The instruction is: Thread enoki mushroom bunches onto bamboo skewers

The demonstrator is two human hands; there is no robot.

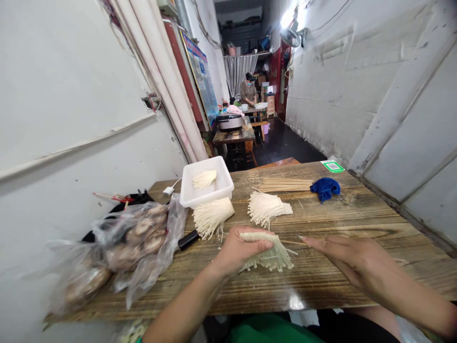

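My left hand [237, 250] is closed around a bunch of enoki mushrooms [273, 257], its thumb across the front and the thin stems fanning downward. A bamboo skewer [294, 242] runs from the bunch to my right hand [357, 259], whose fingers are pressed together on its other end. How deep the skewer sits in the bunch is hidden. Just beyond my hands lie two more enoki bunches, one in the middle [266, 208] and one at the left [212, 216]. Partly under the left bunch is a black handle [188, 239].
A white plastic tub [226, 183] holds a skewered enoki bunch [204, 179]. Plastic bags of brown mushrooms [139, 238] crowd the left. Toward the back right lie loose skewers [285, 184] and a blue cloth [324, 189]. Another person [249, 90] works at a far table.
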